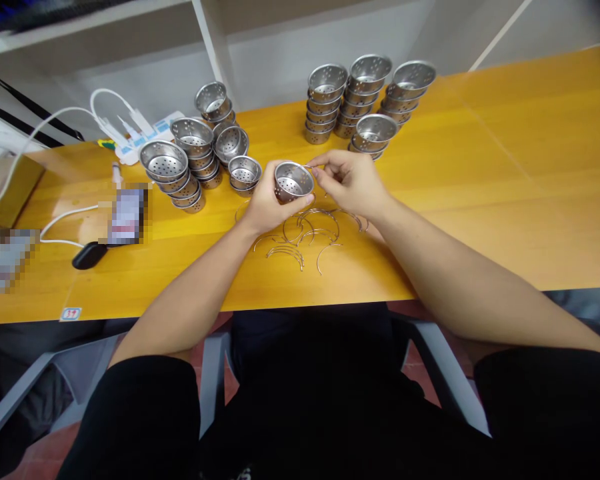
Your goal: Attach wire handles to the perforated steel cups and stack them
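Note:
My left hand [270, 204] is wrapped round a small perforated metal cup [294, 181], its mouth tilted up toward me. At the cup's right rim, my right hand [347, 179] pinches something thin that looks like the end of a wire; most of it is hidden. Below both hands, several thin curved wire handles [285, 251] lie loose on the yellow table [180, 283]. Close to the left hand stands a short stack of perforated cups [245, 173].
Taller stacks of perforated cups [164, 162] stand at the left, and more stacks [327, 83] at the back right. A phone [127, 217], a black oval object [89, 255] and a white power strip [145, 139] with cables lie further left. Shelf panels rise behind the table.

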The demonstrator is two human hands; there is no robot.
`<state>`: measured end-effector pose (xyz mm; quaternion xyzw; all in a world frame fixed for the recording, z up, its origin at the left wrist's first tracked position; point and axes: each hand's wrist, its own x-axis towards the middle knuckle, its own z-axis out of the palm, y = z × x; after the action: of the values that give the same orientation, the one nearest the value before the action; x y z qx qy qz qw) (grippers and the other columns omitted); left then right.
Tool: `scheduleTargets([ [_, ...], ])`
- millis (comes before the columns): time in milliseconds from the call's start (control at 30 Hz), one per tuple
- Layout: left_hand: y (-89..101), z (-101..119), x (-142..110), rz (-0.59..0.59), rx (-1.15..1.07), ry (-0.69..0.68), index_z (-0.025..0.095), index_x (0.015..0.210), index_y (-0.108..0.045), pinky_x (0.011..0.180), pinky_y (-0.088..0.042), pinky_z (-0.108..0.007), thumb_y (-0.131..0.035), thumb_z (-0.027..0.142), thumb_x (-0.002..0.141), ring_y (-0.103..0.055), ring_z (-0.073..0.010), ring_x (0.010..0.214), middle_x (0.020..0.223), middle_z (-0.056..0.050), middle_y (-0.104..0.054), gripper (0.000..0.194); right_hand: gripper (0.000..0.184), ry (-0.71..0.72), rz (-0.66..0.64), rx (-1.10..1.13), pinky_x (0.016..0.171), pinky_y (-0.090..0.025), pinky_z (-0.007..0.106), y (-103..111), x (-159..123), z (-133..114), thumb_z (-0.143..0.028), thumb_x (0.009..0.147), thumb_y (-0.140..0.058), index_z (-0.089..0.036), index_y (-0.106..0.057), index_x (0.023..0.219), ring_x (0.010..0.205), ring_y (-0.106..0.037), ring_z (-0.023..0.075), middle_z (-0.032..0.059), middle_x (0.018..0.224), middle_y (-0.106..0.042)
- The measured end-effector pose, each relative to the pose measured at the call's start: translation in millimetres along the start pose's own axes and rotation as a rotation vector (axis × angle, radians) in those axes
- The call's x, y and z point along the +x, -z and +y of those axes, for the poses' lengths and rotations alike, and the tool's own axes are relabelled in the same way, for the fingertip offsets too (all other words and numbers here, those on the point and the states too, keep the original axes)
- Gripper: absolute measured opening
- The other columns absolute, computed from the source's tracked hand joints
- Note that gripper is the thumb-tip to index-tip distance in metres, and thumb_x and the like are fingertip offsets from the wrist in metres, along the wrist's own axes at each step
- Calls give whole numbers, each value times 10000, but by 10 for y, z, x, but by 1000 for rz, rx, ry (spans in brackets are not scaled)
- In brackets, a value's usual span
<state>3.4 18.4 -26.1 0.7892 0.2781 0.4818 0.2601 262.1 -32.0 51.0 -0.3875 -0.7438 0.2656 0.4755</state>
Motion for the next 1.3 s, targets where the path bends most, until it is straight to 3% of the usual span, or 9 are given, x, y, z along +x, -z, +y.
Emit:
scheduleTargets([
  [200,-9,180,-14,-30,22,44,270,1581,-637,1205,-793,-588,-1057,931,909,-908,-325,1294,1456,-119,-843,1032,441,-12,-11,-19,659,-397,419,5,-9,-48,-704,1158,-914,-295,-845,1007,679,-473,228,-11,713,-536],
  [400,5,157,-27,-59,25,45,261,1632,-620,1284,-757,-626,-1065,884,933,-894,-353,1368,1482,-136,-834,1037,349,0,14,-40,665,-420,422,-32,-4,-9,-568,1139,-967,-282,-848,977,641,-456,206,-22,689,-523],
  [600,-16,223,-30,-44,70,43,285,1642,-614,1291,-743,-620,-1153,886,813,-893,-366,1358,1463,-114,-832,1158,291,-50,52,1,624,-449,435,-120,-31,-35,-546,1098,-981,-326,-885,1263,608,-437,234,-40,672,-510],
  [767,-51,324,-38,-22,60,43,290,1576,-650,1248,-763,-573,-1128,888,854,-896,-316,1260,1386,-78,-835,1053,230,-31,51,50,607,-447,443,-151,-33,-157,-522,1060,-943,-304,-871,1073,618,-468,230,7,689,-584],
  [933,-45,279,-36,-72,-26,-3,301,1638,-606,1233,-758,-569,-984,983,952,-880,-310,1314,1452,-89,-807,1039,395,-40,12,158,674,-541,426,-65,-15,-315,-673,1073,-931,-285,-861,1061,786,-662,270,94,935,-781],
  [1067,-15,257,-25,-92,-91,-70,318,1692,-548,1195,-774,-546,-855,1039,1015,-875,-309,1365,1541,-110,-777,1035,574,-12,-92,305,753,-639,440,16,-19,-391,-854,1019,-1018,-302,-894,1116,924,-743,298,121,1099,-846],
  [1300,-6,238,-28,-86,-90,-81,328,1644,-602,1139,-794,-505,-901,990,1017,-899,-294,1306,1477,-93,-824,960,744,-16,-164,369,777,-684,401,32,-29,-368,-946,904,-1132,-300,-939,1219,1002,-804,286,104,1183,-877],
])
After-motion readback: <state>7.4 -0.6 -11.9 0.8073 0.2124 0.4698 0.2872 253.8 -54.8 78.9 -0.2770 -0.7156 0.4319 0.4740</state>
